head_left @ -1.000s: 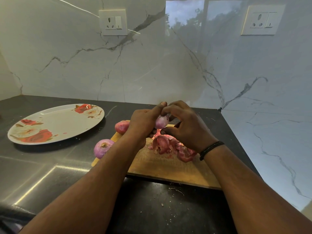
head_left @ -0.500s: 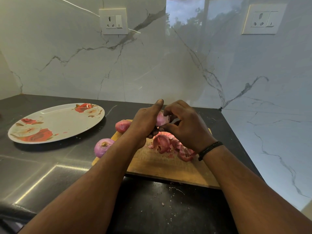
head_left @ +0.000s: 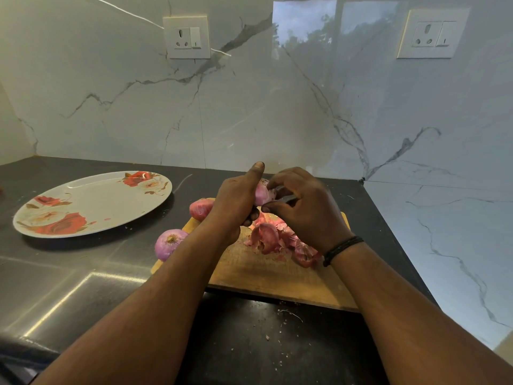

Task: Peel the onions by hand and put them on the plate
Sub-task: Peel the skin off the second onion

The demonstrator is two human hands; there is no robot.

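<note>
**Onion Held in Both Hands Above the Cutting Board**

The black counter (head_left: 83, 287) runs to a marble-patterned wall at its far and right edges. A floral plate (head_left: 91, 202) sits near the far-left corner of the counter and carries no onions. A wooden cutting board (head_left: 272, 276) lies at the right side of the counter, close to its right edge.

A heap of onion peels (head_left: 277, 237) lies on the far half of the board. One unpeeled onion (head_left: 169, 241) rests at the board's left edge; a second onion (head_left: 200, 208) rests at the board's far-left corner.

The left hand (head_left: 236, 201) grips the onion in work (head_left: 262, 193), fingers curled around it, thumb extended upward. The right hand (head_left: 308, 209) meets it from the right; the grip is a pinch, fingertips at the top of the onion and thumb below. This onion is held above the far part of the board, over the peels. A black band (head_left: 342, 248) circles the right wrist.
</note>
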